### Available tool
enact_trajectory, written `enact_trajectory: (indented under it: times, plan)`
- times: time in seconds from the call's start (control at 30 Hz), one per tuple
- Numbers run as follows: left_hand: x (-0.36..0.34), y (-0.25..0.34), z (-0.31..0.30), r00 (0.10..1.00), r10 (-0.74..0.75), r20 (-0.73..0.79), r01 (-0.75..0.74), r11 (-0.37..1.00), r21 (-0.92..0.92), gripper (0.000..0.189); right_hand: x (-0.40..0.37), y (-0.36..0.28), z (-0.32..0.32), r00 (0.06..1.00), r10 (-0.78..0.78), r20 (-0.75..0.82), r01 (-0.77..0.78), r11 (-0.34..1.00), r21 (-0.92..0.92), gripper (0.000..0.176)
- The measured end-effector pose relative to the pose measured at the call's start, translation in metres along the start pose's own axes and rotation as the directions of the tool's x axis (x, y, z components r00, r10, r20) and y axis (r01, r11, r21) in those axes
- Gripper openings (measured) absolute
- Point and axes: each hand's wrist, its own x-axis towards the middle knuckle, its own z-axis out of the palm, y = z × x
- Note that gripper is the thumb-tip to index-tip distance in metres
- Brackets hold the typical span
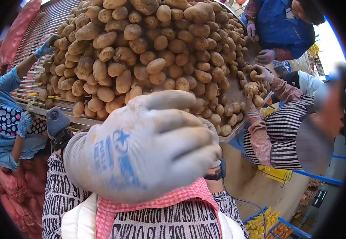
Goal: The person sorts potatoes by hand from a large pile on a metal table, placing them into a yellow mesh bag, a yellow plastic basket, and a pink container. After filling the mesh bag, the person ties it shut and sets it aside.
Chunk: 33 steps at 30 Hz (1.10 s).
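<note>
My left hand, in a white knitted glove with blue print, is raised close to the camera in front of my chest. Its fingers point right and bend somewhat; whatever they hold, if anything, is hidden. Behind it, my right hand shows only as a strip of glove above a dark wrist strap, its fingers covered by the left. Just beyond both hands rises a large heap of brown potatoes on a metal slatted table.
Two people work on the right, one in blue, one in a checked apron handling potatoes. Another person's blue sleeve is at the left. Red mesh sacks lie lower left; crates of yellow produce stand lower right.
</note>
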Motion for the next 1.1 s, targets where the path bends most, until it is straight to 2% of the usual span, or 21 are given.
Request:
enact_trajectory:
  times: [0.03,0.07,0.13,0.2,0.23,0.3,0.37,0.43,0.47,0.5,0.57,0.6,0.63,0.7,0.73,0.77,0.83,0.9,0.97,1.03,1.1]
  plan:
    - [-0.008,-0.011,-0.001,0.984,-0.124,0.129,0.132,0.990,-0.053,0.023,0.013,-0.006,0.004,0.998,-0.033,0.050,0.034,0.999,-0.023,0.031]
    - [-0.018,-0.023,0.001,0.958,-0.205,0.203,0.217,0.975,-0.039,0.020,0.018,-0.029,0.020,1.000,-0.012,0.020,0.014,0.997,-0.082,0.030]
    - [-0.037,-0.048,0.006,0.903,-0.345,0.255,0.381,0.918,-0.108,0.016,0.048,-0.049,0.028,0.987,-0.115,0.109,0.131,0.979,-0.158,0.032]
    - [-0.051,-0.074,0.011,0.841,-0.477,0.255,0.522,0.839,-0.153,0.016,0.079,-0.070,0.036,0.948,-0.267,0.175,0.308,0.908,-0.283,0.035]
    - [-0.053,-0.084,0.010,0.848,-0.473,0.237,0.513,0.846,-0.144,0.016,0.101,-0.072,0.036,0.904,-0.377,0.202,0.426,0.843,-0.329,0.037]
    - [-0.052,-0.102,0.007,0.756,-0.626,0.189,0.652,0.744,-0.143,0.017,0.125,-0.104,0.056,0.888,-0.428,0.167,0.460,0.831,-0.314,0.039]
    - [-0.048,-0.126,0.007,0.745,-0.652,0.142,0.667,0.734,-0.125,0.017,0.164,-0.119,0.060,0.835,-0.526,0.163,0.548,0.763,-0.343,0.047]
    - [-0.042,-0.150,0.005,0.782,-0.622,-0.047,0.615,0.781,-0.108,0.017,0.200,-0.140,0.068,0.590,-0.751,0.297,0.699,0.291,-0.653,0.054]
    - [-0.036,-0.162,0.004,0.754,-0.655,-0.054,0.647,0.754,-0.113,0.019,0.218,-0.154,0.070,0.443,-0.781,0.440,0.739,0.040,-0.673,0.064]
    - [-0.033,-0.175,0.005,0.758,-0.649,-0.065,0.642,0.760,-0.104,0.019,0.232,-0.165,0.075,0.429,-0.788,0.441,0.745,0.033,-0.667,0.064]
    - [-0.026,-0.207,0.012,0.854,-0.470,-0.224,0.507,0.849,0.150,0.023,0.254,-0.187,0.085,0.432,-0.705,0.562,0.559,-0.280,-0.780,0.072]
    - [-0.022,-0.224,0.016,0.880,-0.436,-0.188,0.469,0.859,0.205,0.032,0.271,-0.191,0.086,0.437,-0.679,0.590,0.537,-0.330,-0.776,0.079]
    - [-0.015,-0.233,0.018,0.882,-0.429,-0.196,0.465,0.860,0.211,0.032,0.285,-0.196,0.088,0.427,-0.683,0.593,0.537,-0.336,-0.774,0.079]
    - [0.006,-0.244,0.025,0.886,-0.450,-0.112,0.459,0.813,0.358,0.040,0.311,-0.202,0.092,0.459,-0.508,0.729,0.518,-0.514,-0.684,0.076]
    - [0.017,-0.251,0.028,0.838,-0.544,-0.029,0.513,0.770,0.380,0.048,0.328,-0.202,0.089,0.431,-0.489,0.758,0.523,-0.550,-0.652,0.072]
    - [0.025,-0.256,0.033,0.840,-0.541,-0.038,0.512,0.768,0.384,0.048,0.338,-0.202,0.089,0.422,-0.492,0.762,0.522,-0.555,-0.648,0.072]
    - [0.037,-0.267,0.047,0.834,-0.551,-0.041,0.459,0.651,0.605,0.051,0.352,-0.205,0.088,0.404,-0.472,0.784,0.571,-0.539,-0.619,0.068]
    - [0.040,-0.284,0.060,0.807,-0.591,0.015,0.451,0.631,0.632,0.052,0.344,-0.209,0.088,0.413,-0.474,0.778,0.585,-0.516,-0.625,0.069]
    - [0.039,-0.300,0.076,0.833,-0.553,-0.008,0.370,0.546,0.752,0.050,0.328,-0.212,0.087,0.470,-0.505,0.724,0.651,-0.355,-0.671,0.074]
    - [0.041,-0.316,0.086,0.853,-0.519,-0.048,0.359,0.518,0.777,0.049,0.334,-0.200,0.071,0.455,-0.544,0.705,0.616,-0.380,-0.690,0.072]
    - [0.054,-0.297,0.067,0.787,-0.613,0.067,0.337,0.519,0.785,0.051,0.333,-0.185,0.056,0.429,-0.704,0.566,0.710,-0.124,-0.693,0.073]
